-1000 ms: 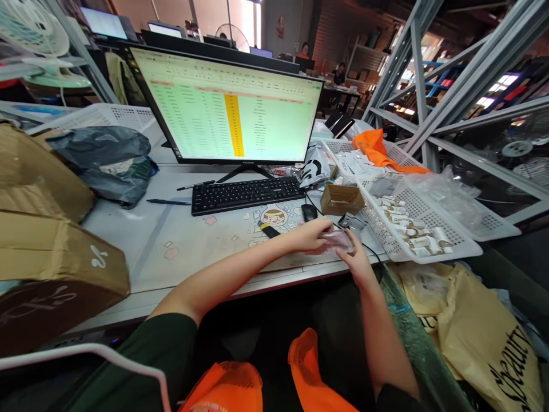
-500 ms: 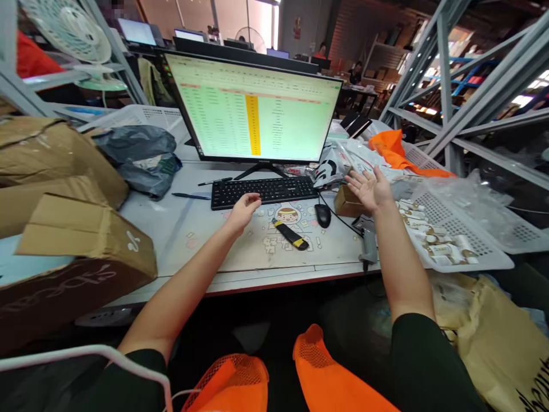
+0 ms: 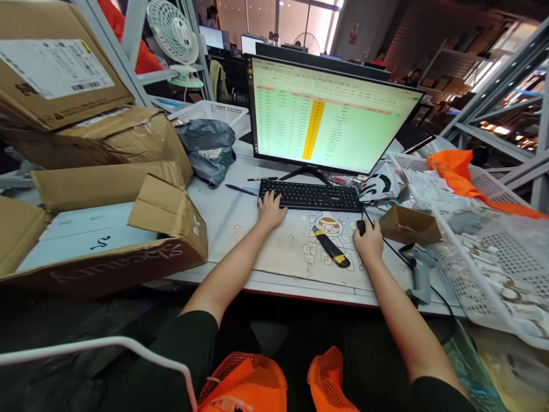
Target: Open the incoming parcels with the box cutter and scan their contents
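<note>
Lying partly under left hand (image 3: 271,214), keyboard (image 3: 317,196); under right hand (image 3: 369,242), mouse (image 3: 361,227).

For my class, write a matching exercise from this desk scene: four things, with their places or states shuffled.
1. Left hand
2. Right hand
3. Cutter
4. Monitor

A. On the mouse
B. Lit, showing a yellow column
C. At the left end of the keyboard
D. Lying on the desk mat

Pairs: 1-C, 2-A, 3-D, 4-B
</note>
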`<state>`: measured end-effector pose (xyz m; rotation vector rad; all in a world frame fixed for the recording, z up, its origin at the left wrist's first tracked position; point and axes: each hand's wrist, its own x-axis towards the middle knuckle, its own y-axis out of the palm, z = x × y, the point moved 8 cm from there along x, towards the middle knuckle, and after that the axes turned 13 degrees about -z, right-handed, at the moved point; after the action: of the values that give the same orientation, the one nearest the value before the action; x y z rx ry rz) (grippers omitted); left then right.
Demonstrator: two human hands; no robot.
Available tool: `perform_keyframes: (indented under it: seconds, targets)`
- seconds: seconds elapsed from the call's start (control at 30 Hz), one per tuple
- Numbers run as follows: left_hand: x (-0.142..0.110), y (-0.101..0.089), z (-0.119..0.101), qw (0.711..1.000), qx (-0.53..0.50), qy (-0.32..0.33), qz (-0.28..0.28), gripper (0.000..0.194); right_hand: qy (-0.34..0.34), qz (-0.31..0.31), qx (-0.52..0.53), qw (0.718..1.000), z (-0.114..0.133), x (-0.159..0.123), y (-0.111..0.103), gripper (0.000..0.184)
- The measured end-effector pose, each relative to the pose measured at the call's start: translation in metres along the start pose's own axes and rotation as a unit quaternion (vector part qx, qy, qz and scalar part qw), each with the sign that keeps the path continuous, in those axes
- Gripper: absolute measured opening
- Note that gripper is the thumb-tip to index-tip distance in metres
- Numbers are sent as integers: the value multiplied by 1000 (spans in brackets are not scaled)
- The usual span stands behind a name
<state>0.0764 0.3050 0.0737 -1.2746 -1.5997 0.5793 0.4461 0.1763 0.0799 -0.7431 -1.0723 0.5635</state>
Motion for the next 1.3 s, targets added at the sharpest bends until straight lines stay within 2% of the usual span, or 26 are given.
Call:
perform_keyframes:
  seconds: [0.17, 0.43, 0.63, 1.3]
  targets:
    - [1, 0, 3, 1000, -9, 1, 22, 66, -5, -11, -20, 1000, -6, -2, 6, 57]
    - [1, 0, 4, 999, -7, 0, 44, 67, 5, -33, -24, 999, -6, -3, 1, 55]
    - [1, 1, 5, 999, -4, 4, 43, 69, 28, -32, -27, 999, -11, -4, 1, 55]
    - [2, 5, 8, 998, 27, 8, 50, 69, 15, -55, -3, 998, -15, -3, 5, 54]
